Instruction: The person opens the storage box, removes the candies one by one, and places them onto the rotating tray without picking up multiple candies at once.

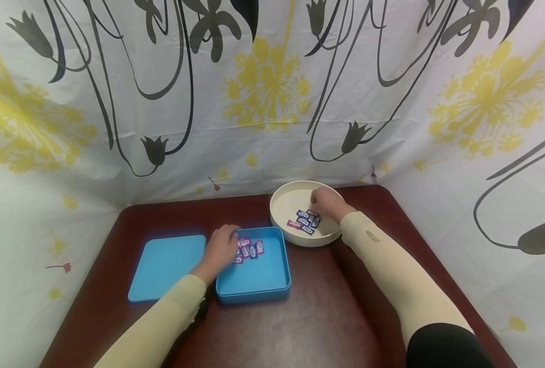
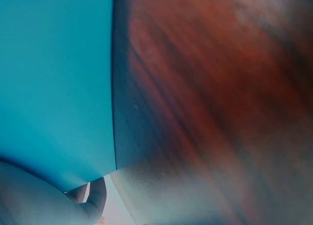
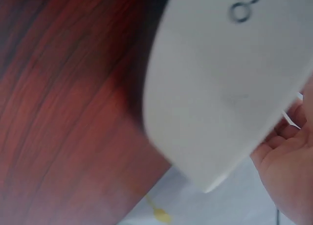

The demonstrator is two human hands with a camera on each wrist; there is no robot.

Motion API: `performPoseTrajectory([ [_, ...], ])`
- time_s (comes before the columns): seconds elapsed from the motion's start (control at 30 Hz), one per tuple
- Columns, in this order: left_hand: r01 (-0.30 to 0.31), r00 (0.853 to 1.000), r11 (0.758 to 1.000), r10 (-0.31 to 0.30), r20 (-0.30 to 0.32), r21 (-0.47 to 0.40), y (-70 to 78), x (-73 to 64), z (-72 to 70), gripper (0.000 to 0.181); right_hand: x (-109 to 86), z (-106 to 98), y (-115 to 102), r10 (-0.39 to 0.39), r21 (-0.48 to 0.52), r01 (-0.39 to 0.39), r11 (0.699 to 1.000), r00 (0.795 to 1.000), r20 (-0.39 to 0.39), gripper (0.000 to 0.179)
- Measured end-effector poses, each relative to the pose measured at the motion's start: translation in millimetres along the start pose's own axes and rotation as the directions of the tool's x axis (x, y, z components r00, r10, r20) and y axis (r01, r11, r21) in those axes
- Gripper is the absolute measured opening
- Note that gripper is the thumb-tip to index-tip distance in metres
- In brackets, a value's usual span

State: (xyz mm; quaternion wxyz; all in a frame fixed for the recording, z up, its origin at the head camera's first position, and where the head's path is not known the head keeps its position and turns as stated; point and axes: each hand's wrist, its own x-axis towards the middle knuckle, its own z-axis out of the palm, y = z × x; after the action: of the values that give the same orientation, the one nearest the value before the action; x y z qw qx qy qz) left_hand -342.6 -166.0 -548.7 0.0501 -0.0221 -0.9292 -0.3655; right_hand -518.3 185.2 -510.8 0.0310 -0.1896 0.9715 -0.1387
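Note:
In the head view my left hand (image 1: 222,248) reaches over the left wall of a square blue box (image 1: 254,281), its fingers bent loosely downward. Close by these fingers lie several small flat sweets (image 1: 253,250) in pink and dark-blue printed wrappers. My right hand (image 1: 328,203) is over a round cream tray (image 1: 288,204), with curled fingertips right at a cluster of similar sweets (image 1: 303,221). I cannot tell whether those fingertips pinch a sweet. The box wall (image 2: 58,88) and the tray's side (image 3: 215,98) hide most fingers in the wrist views.
Left of the box, a flat blue lid (image 1: 166,266) lies on the dark red wooden table (image 1: 300,327). A patterned white cloth (image 1: 208,153) hangs behind the table and along both sides. The box and tray stand close together.

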Motion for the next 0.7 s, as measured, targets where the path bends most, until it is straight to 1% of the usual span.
performPoseTrajectory([
  [0.1,0.0,1.0,1.0,0.0,-0.001,0.0,-0.7,0.3,0.4,0.038,-3.6,-3,-12,0.002,-0.015,-0.002,1.0,1.0,-0.013,0.011],
  [0.17,0.0,1.0,1.0,0.0,-0.001,-0.001,-1.0,0.5,0.6,0.038,-8.3,-6,-25,-0.016,-0.028,0.015,0.999,1.0,-0.017,0.012],
  [0.3,0.002,1.0,1.0,-0.002,-0.001,-0.003,-1.3,0.3,0.9,0.038,-16.8,-10,-53,-0.126,-0.026,0.126,0.992,0.992,-0.019,0.015],
  [0.4,0.002,1.0,1.0,-0.002,-0.002,-0.003,-1.5,0.4,1.2,0.038,-22.6,-6,-75,-0.221,-0.001,0.221,0.975,0.975,-0.024,0.014],
  [0.5,0.003,1.0,1.0,-0.003,-0.002,-0.001,-1.9,0.5,1.4,0.038,-30.7,-2,-99,-0.273,0.011,0.273,0.962,0.962,-0.016,0.014],
  [0.6,0.001,1.0,1.0,-0.001,-0.002,0.001,-2.3,0.6,1.6,0.038,-40.5,0,-123,-0.289,0.026,0.289,0.957,0.957,0.003,0.018],
  [0.7,-0.002,1.0,1.0,0.002,0.0,0.002,-2.6,0.9,1.5,0.039,-49.6,3,-142,-0.286,0.026,0.285,0.958,0.957,0.037,0.024],
])
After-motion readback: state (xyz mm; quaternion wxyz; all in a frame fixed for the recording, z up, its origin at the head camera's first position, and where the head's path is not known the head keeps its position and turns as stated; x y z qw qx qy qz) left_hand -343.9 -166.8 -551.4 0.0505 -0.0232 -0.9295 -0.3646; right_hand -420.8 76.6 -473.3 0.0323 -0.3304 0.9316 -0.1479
